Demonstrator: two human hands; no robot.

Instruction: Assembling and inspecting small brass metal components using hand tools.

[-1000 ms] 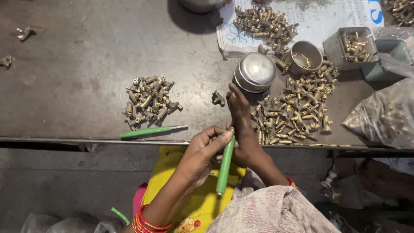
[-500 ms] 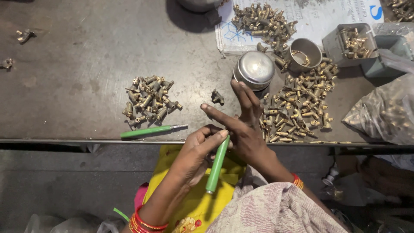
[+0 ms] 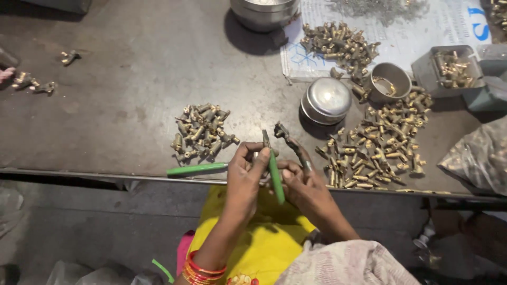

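Observation:
My left hand (image 3: 244,177), with red and gold bangles on its wrist, is closed around the upper part of a green-handled tool (image 3: 275,179). The tool's metal tip points up over the table edge. My right hand (image 3: 308,189) sits right beside it, fingers against the handle, and pinches a small dark brass fitting (image 3: 302,156). Both hands hover at the near edge of the dark metal table (image 3: 127,105). A small heap of brass fittings (image 3: 201,132) lies just left of my hands. A larger spread of brass fittings (image 3: 380,148) lies to the right.
A second green-handled tool (image 3: 196,169) lies at the table edge. Behind stand a round steel lidded tin (image 3: 327,99), a steel cup (image 3: 391,81), a square tin of parts (image 3: 450,66) and a steel bowl (image 3: 262,14). A plastic bag (image 3: 478,155) sits at right.
My right hand has drawn back from the table toward my left hand. The green-handled tool has swung from hanging down to pointing up between the two hands.

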